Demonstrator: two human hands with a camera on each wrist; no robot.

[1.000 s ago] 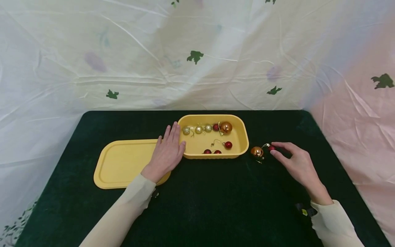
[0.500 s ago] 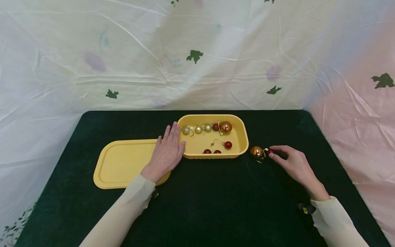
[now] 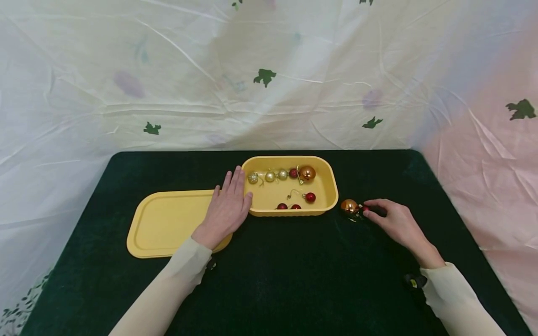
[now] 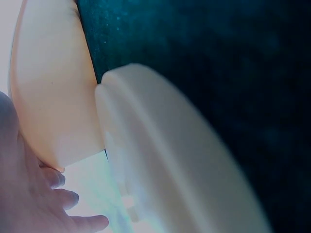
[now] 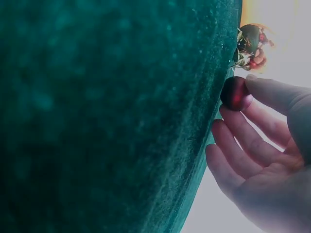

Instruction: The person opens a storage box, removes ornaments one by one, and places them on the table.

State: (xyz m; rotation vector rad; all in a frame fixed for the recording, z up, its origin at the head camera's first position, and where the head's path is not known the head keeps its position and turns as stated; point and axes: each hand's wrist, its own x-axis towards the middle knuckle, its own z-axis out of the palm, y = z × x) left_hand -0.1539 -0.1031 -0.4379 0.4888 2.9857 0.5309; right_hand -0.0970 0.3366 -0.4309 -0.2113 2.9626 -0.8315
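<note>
My right hand (image 3: 397, 221) pinches a small dark red Christmas bauble (image 5: 236, 93) between thumb and fingertips, close over the table. Just left of it lies a larger copper bauble (image 3: 349, 206) with a gold string, outside the box. My left hand (image 3: 225, 207) lies with straight fingers against the left end of the yellow box (image 3: 269, 212). Inside the box, a row of small gold baubles (image 3: 270, 176), a red one and a big copper bauble (image 3: 307, 173) sits along the back. A red bauble (image 3: 310, 197) and two more red ones, partly hidden by the front wall, lie nearer me.
A yellow lid (image 3: 168, 224) lies flat on the dark green table (image 3: 277, 280), partly under my left forearm and hand. A pale printed cloth (image 3: 189, 70) hangs behind the table and down both sides.
My right hand has moved slightly left with the red bauble, bringing it up to the copper bauble. The left hand, box and lid stay put.
</note>
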